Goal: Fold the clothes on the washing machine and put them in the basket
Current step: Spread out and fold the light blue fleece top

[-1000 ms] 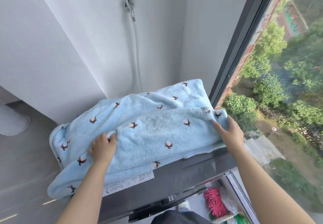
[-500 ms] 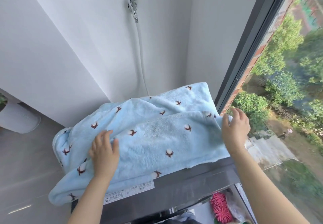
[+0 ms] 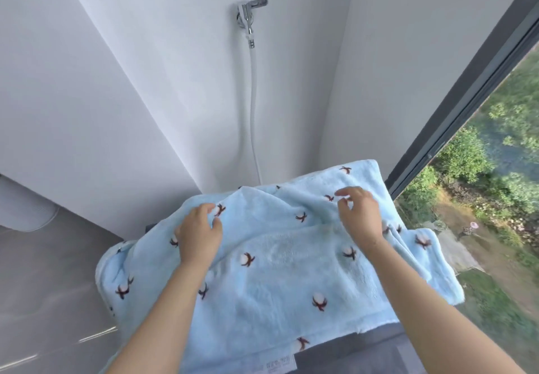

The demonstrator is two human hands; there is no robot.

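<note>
A pale blue fleece blanket (image 3: 271, 268), soft and fluffy and printed with small white cotton bolls on dark brown stems, lies spread across the top of a dark grey washing machine (image 3: 376, 350). The blanket covers nearly the whole top and hangs over the left and front edges; only a strip of the machine's grey surface shows at the bottom right, with a white printed label (image 3: 277, 365) just beside the blanket's lower hem. One layer of the blanket is folded over towards the viewer, forming a raised ridge across the middle.

Two bare forearms reach in from the bottom. The left hand (image 3: 198, 233) rests on the blanket left of centre, its fingers curled down into the fleece and gathering a small fold between fingertips and thumb. The right hand (image 3: 360, 213) is above the blanket's far right part, fingers spread and loosely bent, thumb and forefinger apart; it holds nothing, and whether its fingertips touch the cloth cannot be told.

Behind the machine, in the corner of plain white walls, a chrome wall tap (image 3: 249, 13) feeds a white hose (image 3: 253, 96) that drops behind the blanket. To the right, a dark-framed window (image 3: 455, 117) looks out on green trees and a garden far below.
</note>
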